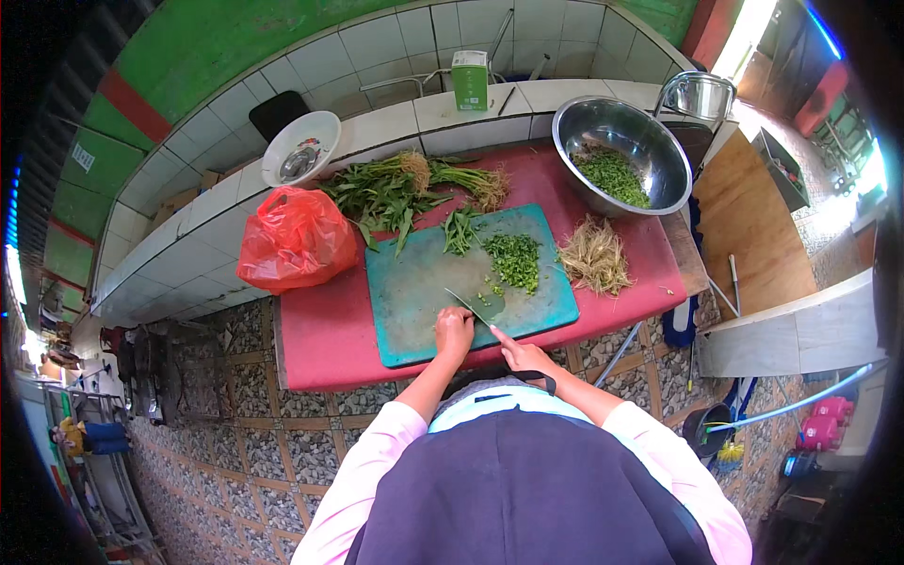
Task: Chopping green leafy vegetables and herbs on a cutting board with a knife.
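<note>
My right hand grips the handle of a kitchen knife, its blade pointing up and left over a teal cutting board. Beside the blade my left hand rests on the board with its fingers curled; whether it holds anything cannot be told. Chopped greens lie in a pile on the board's right half, with a few loose bits below. A leafy sprig is at the board's upper edge. Behind it lie bunches of leafy greens with roots. Cut-off roots are heaped right of the board.
A steel bowl with chopped greens stands at the table's back right. Left are a red plastic bag and a white bowl. A green box stands on the tiled ledge behind the red-covered table.
</note>
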Tool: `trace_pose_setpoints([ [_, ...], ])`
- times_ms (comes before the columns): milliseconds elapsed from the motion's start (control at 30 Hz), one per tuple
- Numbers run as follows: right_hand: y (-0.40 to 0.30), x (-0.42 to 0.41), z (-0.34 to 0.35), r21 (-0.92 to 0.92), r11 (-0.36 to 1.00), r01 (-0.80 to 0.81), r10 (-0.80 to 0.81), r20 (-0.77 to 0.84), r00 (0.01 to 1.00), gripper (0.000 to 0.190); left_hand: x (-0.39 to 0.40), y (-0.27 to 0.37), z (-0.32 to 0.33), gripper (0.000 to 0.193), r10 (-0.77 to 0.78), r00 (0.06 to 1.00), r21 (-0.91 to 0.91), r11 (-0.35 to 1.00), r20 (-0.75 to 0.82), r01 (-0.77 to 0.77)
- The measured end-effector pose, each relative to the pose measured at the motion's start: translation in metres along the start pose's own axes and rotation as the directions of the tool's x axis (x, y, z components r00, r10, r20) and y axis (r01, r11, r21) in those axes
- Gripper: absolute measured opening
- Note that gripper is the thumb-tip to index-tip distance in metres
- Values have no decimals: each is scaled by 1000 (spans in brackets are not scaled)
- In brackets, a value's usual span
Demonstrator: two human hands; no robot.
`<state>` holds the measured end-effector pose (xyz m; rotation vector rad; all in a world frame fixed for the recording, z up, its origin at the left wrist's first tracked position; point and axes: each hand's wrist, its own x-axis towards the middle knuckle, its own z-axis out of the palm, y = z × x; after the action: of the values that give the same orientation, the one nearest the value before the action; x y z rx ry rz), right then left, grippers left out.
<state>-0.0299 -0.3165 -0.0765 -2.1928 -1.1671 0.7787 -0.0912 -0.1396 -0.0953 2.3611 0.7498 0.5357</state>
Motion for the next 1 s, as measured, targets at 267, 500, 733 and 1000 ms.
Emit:
trace_pose_setpoints([
  [267,-1,-24,-23,-203,979,20,-27,-33,999,55,-9,2,-7,6,175,984,16,985,-32,-174],
  [500,20,-19,-44,-339,940,-32,12,-61,998,54,-5,5,0,6,108,993,-1,994,-43,-109],
  [733,11,-10,-58,-227,962,-152,128,-115,985,54,15,19,20,8,93,995,-35,995,30,-92],
  [1000,17,-25,-36,-101,993,-62,66,36,997,56,17,21,16,6,6,999,7,1000,32,-6],
])
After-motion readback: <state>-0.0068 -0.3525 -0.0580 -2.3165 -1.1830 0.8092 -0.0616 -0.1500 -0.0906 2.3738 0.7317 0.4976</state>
